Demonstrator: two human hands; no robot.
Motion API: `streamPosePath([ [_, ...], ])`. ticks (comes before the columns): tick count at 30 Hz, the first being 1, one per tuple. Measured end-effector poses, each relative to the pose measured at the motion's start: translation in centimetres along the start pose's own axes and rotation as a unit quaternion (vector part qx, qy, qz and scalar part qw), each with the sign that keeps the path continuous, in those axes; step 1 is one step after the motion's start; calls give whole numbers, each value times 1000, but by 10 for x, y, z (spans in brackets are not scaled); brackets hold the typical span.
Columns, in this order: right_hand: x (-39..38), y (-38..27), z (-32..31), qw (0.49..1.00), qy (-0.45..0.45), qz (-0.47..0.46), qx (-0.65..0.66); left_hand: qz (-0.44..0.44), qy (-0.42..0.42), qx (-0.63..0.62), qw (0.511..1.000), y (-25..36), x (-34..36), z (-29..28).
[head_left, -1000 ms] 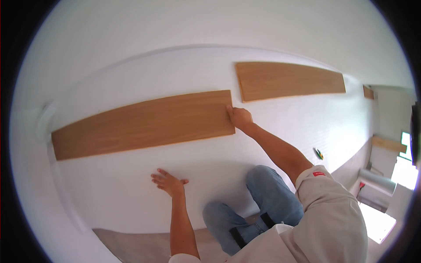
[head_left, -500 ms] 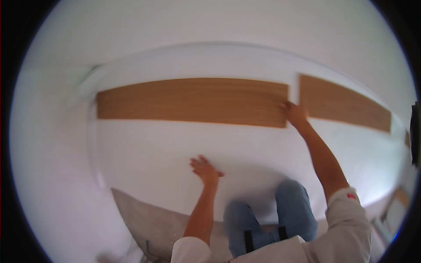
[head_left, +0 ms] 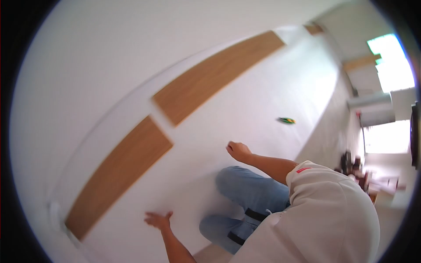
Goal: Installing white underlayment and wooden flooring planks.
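Observation:
My left hand (head_left: pixel 158 220) is stretched out over the white floor sheet (head_left: pixel 193 184), fingers apart and holding nothing. To its upper left lies a wood-look floor plank (head_left: pixel 120 175), its far left end close to the wall. A second plank (head_left: pixel 219 74) continues the line beyond, with a white gap between their ends. My right hand (head_left: pixel 239 151) is above the sheet in front of my knees, its fingers curled closed with no object showing. Neither hand touches a plank. Farther right on the sheet lies a small green and yellow hand tool (head_left: pixel 287 120), blurred.
A pale wall (head_left: pixel 87 65) runs along the planks. My bent knees (head_left: pixel 245 184) rest on the sheet. Grey bare floor (head_left: pixel 322 127) borders it on the right. Another wood piece (head_left: pixel 313 29) lies at the far end, and dark items (head_left: pixel 351 164) stand near bright windows.
My view has swung to the right, bringing the tool and windows in. My right hand has left the plank's end and drawn back toward my knees. My left hand stays open over the sheet.

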State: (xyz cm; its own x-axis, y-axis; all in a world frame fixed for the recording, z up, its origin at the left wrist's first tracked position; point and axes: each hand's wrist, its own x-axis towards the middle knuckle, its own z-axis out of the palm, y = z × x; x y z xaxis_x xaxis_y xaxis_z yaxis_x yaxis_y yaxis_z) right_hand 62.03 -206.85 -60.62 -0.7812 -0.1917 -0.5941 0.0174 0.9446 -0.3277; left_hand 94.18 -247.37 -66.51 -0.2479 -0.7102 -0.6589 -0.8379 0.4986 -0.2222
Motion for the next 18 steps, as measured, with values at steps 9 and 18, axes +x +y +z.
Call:
streamPosePath([
  [9, -80, 308, -70, 923, 224, 311, 22, 172, 16, -172, 970, -83, -92, 58],
  [18, -25, 419, -114, 942, 249, 201, -105, 324, 86, -138, 932, 78, -317, 58],
])
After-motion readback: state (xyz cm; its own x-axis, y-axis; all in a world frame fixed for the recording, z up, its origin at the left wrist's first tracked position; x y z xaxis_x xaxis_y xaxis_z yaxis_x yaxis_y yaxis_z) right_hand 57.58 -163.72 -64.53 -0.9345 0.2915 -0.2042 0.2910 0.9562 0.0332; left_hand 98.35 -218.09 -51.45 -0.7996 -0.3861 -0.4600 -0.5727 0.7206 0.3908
